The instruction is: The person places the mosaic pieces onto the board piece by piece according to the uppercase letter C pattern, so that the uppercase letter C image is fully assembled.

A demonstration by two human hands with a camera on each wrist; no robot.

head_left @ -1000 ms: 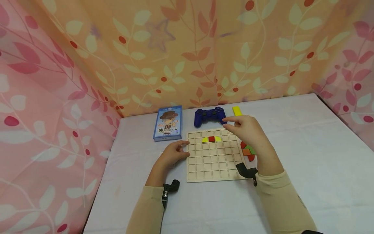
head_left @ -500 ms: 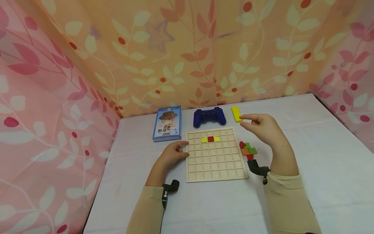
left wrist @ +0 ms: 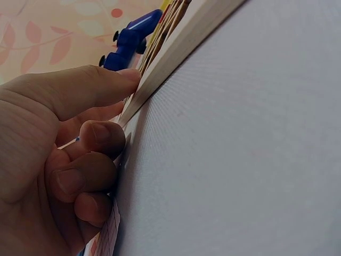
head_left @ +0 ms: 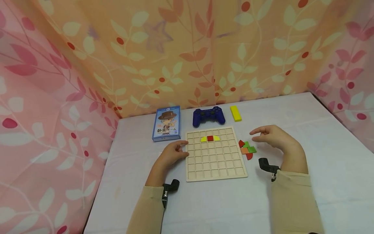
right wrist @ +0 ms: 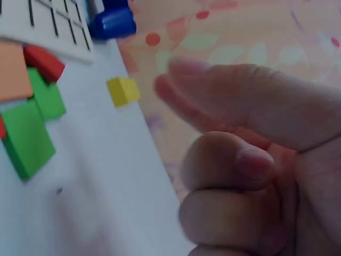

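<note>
A square wooden grid board [head_left: 215, 157] lies on the white table. In its upper rows a red square tile [head_left: 210, 138] sits between two yellow curved tiles [head_left: 203, 139]. My left hand [head_left: 172, 153] touches the board's left edge with thumb and index finger, its other fingers curled in the left wrist view. To the right of the board lies a small group of loose tiles: an orange tile [head_left: 244, 150], green tiles [head_left: 251, 149] and red curved tiles [head_left: 249, 156]. Above and right of them hovers my right hand [head_left: 277, 138], thumb and index finger apart, with nothing visible between them.
Behind the board lie a blue game controller [head_left: 208, 116] and a yellow block [head_left: 235, 113]. A blue card-game box [head_left: 167, 124] is at the back left. Floral curtains [head_left: 187, 55] close off the back and sides of the table [head_left: 222, 208].
My right hand has moved from over the board's upper right, near the controller, rightward and then down toward the loose tiles. The left hand stays at the board's edge.
</note>
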